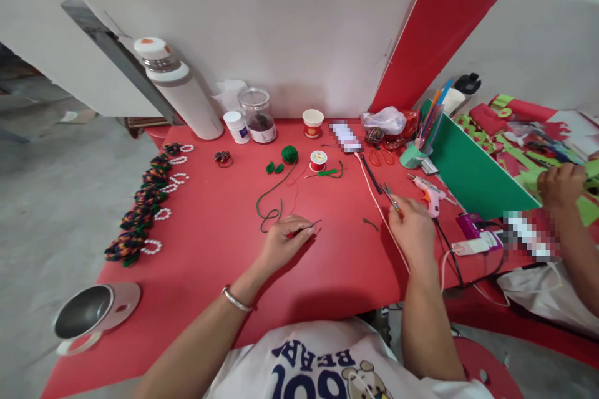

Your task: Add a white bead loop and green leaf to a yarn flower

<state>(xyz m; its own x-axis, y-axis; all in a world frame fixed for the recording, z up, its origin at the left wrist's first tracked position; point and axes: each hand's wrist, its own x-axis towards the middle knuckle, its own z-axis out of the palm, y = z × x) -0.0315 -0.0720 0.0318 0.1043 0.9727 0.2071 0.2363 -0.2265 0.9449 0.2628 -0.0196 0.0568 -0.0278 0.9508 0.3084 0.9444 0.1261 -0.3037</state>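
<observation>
My left hand (287,242) is pinched closed over the middle of the red table, with a thin dark strand (317,222) sticking out past the fingertips. My right hand (414,234) grips small metal scissors (389,194), their tips pointing away from me. Between the hands lies a short snippet of green yarn (370,224). Beyond my left hand, a green yarn ball (289,154) trails a loose curled tail. Near it are a spool of red thread (318,161), a green-handled crochet hook (327,173) and two small green leaf-like pieces (274,168).
Multicoloured yarn pieces with white bead loops (143,199) line the left edge. A metal cup (84,312) stands front left, a tall flask (180,90) behind. At right are a pink glue gun (429,194), cables and a green board (482,168); another person's hand (561,184) is beyond it.
</observation>
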